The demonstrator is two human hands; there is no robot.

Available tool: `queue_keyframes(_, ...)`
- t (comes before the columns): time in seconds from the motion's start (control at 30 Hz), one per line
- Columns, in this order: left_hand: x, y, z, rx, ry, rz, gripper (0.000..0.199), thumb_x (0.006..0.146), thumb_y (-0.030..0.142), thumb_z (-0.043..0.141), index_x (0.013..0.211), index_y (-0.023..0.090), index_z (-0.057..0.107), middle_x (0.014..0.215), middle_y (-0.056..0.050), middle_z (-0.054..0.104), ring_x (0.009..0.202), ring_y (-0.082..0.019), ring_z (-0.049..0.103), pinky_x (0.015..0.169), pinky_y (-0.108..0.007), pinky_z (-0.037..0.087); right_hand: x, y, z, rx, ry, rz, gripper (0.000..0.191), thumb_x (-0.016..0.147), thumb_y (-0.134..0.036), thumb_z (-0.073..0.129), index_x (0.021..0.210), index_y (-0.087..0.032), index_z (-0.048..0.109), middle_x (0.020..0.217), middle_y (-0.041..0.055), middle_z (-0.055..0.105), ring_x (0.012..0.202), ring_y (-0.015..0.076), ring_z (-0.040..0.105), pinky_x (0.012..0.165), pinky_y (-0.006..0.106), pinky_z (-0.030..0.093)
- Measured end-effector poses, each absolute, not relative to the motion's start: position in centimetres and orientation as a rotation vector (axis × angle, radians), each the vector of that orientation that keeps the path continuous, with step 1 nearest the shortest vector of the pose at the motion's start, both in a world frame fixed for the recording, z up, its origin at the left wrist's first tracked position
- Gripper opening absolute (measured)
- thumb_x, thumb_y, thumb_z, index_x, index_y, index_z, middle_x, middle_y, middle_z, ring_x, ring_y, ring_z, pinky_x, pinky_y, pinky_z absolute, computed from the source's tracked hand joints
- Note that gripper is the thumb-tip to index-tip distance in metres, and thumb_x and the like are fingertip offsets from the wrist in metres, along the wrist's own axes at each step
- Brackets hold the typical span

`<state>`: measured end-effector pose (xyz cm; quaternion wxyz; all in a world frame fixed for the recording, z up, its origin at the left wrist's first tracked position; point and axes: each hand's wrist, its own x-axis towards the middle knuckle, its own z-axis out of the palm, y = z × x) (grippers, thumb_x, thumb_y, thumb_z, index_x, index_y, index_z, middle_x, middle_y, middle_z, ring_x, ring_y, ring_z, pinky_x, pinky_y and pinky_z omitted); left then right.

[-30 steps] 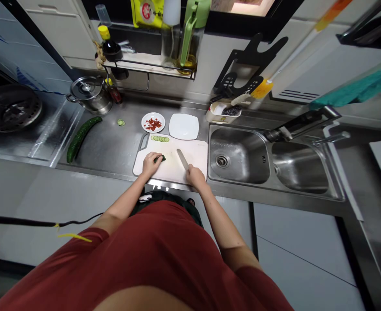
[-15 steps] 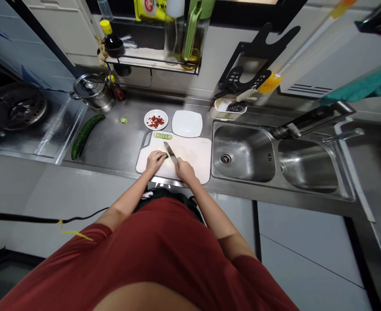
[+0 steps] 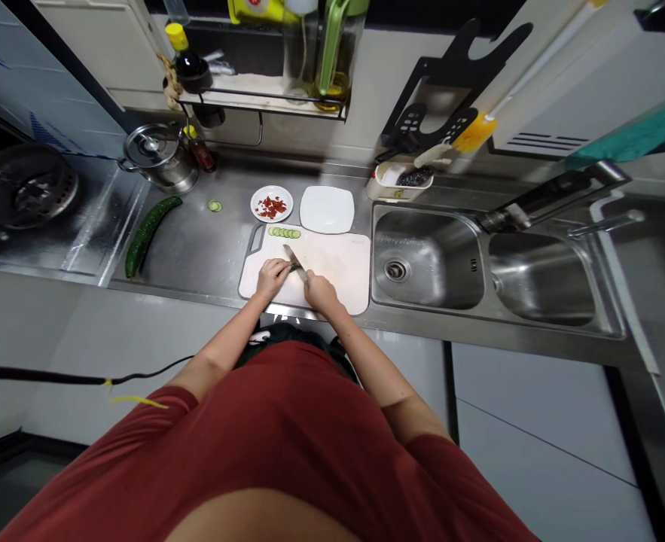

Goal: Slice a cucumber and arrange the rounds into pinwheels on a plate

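Observation:
My right hand (image 3: 321, 292) is closed round the handle of a kitchen knife (image 3: 296, 260), whose blade points up and left over the white cutting board (image 3: 340, 278). Beside the blade, my left hand (image 3: 272, 277) pinches a small piece of cucumber (image 3: 294, 266), mostly hidden by the fingers and the knife. A row of overlapping cucumber slices (image 3: 285, 233) lies along the board's far edge. Behind the board stand a white plate of chopped red pieces (image 3: 272, 204) and a square white plate (image 3: 326, 209).
A whole cucumber (image 3: 147, 237) and a few loose slices (image 3: 215, 205) lie on the steel counter to the left. A lidded pot (image 3: 160, 158) stands behind them. The double sink (image 3: 431, 260) borders the board's right side. A shelf with bottles (image 3: 264, 102) hangs above.
The knife blade has shifted slightly, closer to the left fingers. Both hands stay in nearly the same place on the board, and the whole view has tilted a little.

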<state>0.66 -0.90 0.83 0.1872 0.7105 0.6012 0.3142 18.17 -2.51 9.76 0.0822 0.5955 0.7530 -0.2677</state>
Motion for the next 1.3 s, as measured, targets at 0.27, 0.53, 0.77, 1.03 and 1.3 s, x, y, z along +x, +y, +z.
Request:
queue_keyframes(0.27, 0.6, -0.9, 0.6, 2.036, 1.652, 0.953, 0.026, 0.094, 0.035, 0.047, 0.1, 0.022, 0.069, 0.101, -0.007, 0.068, 0.098, -0.019, 0.058, 0.091, -0.036, 0.044, 18.7, -3.0, 10.0, 1.714, 2.222, -0.802, 0.027, 0.096, -0.014, 0.03, 0.118, -0.015, 0.045, 0.105, 0.0155, 0.065, 0.097, 0.0246, 0.063, 0.08, 0.032, 0.046)
queue_keyframes(0.53, 0.5, -0.8, 0.0, 2.086, 1.607, 1.099, 0.022, 0.093, 0.034, 0.05, 0.097, 0.022, 0.069, 0.096, -0.005, 0.069, 0.093, -0.018, 0.059, 0.086, -0.035, 0.047, 19.9, -4.2, 10.2, 1.648, 2.226, -0.78, 0.024, 0.093, -0.013, 0.034, 0.114, -0.014, 0.047, 0.099, 0.0151, 0.066, 0.091, 0.0253, 0.065, 0.074, 0.031, 0.047)
queue_keyframes(0.77, 0.6, -0.8, 0.1, 2.09, 1.606, 1.078, 0.023, 0.093, 0.033, 0.049, 0.096, 0.022, 0.069, 0.096, -0.005, 0.069, 0.093, -0.018, 0.059, 0.086, -0.036, 0.046, 19.6, -3.6, 9.9, 1.651, 2.249, -0.771, 0.025, 0.092, -0.012, 0.034, 0.113, -0.014, 0.047, 0.099, 0.0153, 0.065, 0.092, 0.0257, 0.065, 0.074, 0.032, 0.048)
queue_keyframes(1.03, 0.5, -0.7, 0.2, 2.09, 1.595, 1.077, 0.024, 0.094, 0.033, 0.048, 0.096, 0.021, 0.069, 0.096, -0.006, 0.069, 0.093, -0.018, 0.06, 0.085, -0.036, 0.046, 19.2, -2.9, 9.4, 1.646, 2.257, -0.763, 0.024, 0.093, -0.014, 0.036, 0.114, -0.015, 0.047, 0.1, 0.0146, 0.065, 0.092, 0.0254, 0.065, 0.075, 0.032, 0.048)
queue_keyframes(1.3, 0.5, -0.7, 0.1, 2.101, 1.585, 1.079, 0.023, 0.094, 0.033, 0.049, 0.096, 0.021, 0.069, 0.097, -0.006, 0.07, 0.092, -0.019, 0.061, 0.085, -0.036, 0.047, 17.9, -1.4, 8.9, 1.653, 2.318, -0.722, 0.027, 0.092, -0.011, 0.035, 0.114, -0.014, 0.049, 0.101, 0.0148, 0.066, 0.095, 0.0251, 0.065, 0.077, 0.031, 0.049)
